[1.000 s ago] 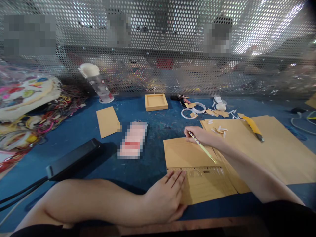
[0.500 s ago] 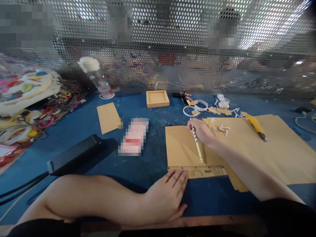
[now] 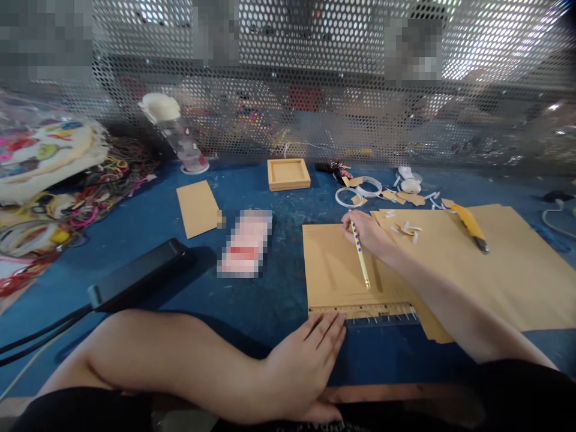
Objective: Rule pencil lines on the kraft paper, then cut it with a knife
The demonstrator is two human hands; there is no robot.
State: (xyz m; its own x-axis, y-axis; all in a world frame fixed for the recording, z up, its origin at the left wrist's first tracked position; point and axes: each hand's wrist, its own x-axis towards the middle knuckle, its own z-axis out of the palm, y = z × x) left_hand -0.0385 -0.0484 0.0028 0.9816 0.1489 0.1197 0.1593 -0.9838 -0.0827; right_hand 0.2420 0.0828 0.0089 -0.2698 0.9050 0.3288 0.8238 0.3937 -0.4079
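My right hand (image 3: 366, 234) is closed on a yellow pencil (image 3: 359, 257) and rests at the far edge of a brown card sheet (image 3: 333, 270). The pencil lies along the sheet, tip pointing toward me. A clear ruler (image 3: 364, 312) lies across the sheet's near edge. My left hand (image 3: 306, 366) lies flat on the blue table (image 3: 135, 228) with fingers stretched out; its fingertips reach the ruler's left end. The left forearm lies along the table's near edge.
Larger brown sheets (image 3: 495, 264) lie to the right with a yellow utility knife (image 3: 470, 227) and paper scraps. A small wooden tray (image 3: 288, 174), tape rings (image 3: 348, 197), a card piece (image 3: 198, 207), a black device (image 3: 135, 276) and a pile of coloured bands (image 3: 67, 210) lie around. A perforated metal screen stands behind.
The brown sheet has slid away from me under the ruler, so its near edge now lies at the ruler. My right hand has turned the pencil to point toward me. The left hand has stayed in place.
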